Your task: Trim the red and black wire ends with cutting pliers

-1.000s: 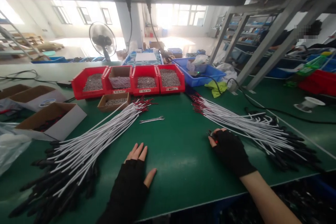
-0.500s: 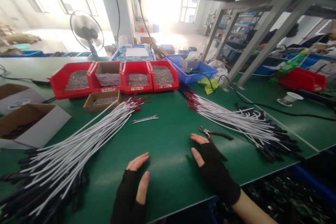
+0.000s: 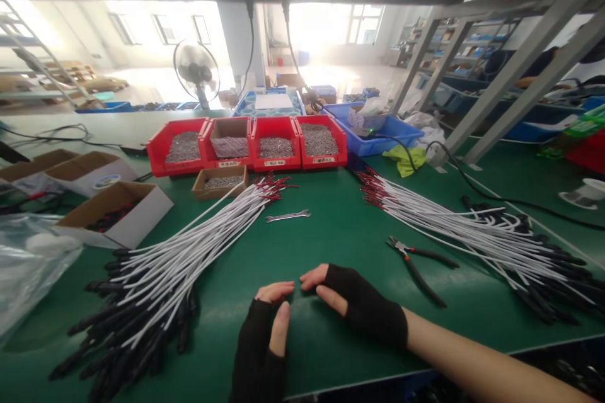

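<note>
My left hand and my right hand, both in black fingerless gloves, hover over or rest on the green table, fingertips almost meeting. Neither holds anything; thumbs stand apart from the fingers. To the right of my right hand lie pliers with dark handles, jaws pointing away to the left. Beyond my hands is a small metal wrench. A bundle of white cables with red wire ends and black connectors spreads out on the left. Another cable bundle lies on the right, its red ends toward the middle.
Red bins with small metal parts line the back, a small cardboard box in front of them. An open white box and a plastic bag are at left. A blue basket and yellow-green cloth stand back right.
My right hand has moved left and away from the pliers, closer to my left hand. The view has turned left, so the bench contents appear shifted right.
</note>
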Available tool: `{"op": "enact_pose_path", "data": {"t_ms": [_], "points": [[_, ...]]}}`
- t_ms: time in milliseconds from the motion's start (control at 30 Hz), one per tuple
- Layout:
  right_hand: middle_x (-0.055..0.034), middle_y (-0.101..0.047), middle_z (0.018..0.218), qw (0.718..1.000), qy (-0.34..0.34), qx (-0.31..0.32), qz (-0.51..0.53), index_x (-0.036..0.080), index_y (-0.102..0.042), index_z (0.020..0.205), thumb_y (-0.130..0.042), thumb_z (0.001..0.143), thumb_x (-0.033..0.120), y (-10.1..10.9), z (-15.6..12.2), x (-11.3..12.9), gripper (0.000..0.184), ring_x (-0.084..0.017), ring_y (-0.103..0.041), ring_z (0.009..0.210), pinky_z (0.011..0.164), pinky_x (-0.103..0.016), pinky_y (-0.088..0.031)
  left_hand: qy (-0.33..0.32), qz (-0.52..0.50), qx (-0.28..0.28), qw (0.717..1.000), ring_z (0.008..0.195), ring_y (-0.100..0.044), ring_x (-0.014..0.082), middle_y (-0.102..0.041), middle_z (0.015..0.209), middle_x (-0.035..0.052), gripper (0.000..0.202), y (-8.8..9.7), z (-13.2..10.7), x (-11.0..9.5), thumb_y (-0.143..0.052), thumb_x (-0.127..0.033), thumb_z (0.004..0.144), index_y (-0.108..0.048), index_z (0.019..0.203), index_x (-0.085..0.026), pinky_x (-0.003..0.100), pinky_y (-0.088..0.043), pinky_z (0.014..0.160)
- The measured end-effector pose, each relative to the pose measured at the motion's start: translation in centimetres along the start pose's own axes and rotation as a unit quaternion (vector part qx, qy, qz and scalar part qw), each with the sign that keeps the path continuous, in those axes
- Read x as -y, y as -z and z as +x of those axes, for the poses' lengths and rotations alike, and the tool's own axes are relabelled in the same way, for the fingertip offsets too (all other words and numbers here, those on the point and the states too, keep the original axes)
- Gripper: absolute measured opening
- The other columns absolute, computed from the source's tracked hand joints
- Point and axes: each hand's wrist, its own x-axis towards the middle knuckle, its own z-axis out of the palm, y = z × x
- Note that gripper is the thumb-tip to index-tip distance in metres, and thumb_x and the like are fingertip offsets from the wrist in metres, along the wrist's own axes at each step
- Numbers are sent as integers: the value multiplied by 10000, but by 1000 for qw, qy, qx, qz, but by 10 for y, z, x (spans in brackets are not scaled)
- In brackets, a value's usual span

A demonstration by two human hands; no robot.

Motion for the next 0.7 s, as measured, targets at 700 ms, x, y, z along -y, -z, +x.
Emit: {"op": "enact_pose_path", "data": {"t_ms": [700], "points": [[-41,-633,1287,948,-258,-184,-43,363,-593,1220,-491,1031,456,-42,-57,-13,234,-314,-567,1268,1136,-626,-394,-7,-34,4,999,1034,-698,268,-737,1078,60,239,4,-6,-10,-451,-286,1058,-690,1061,-278,423,-582,928]]}}
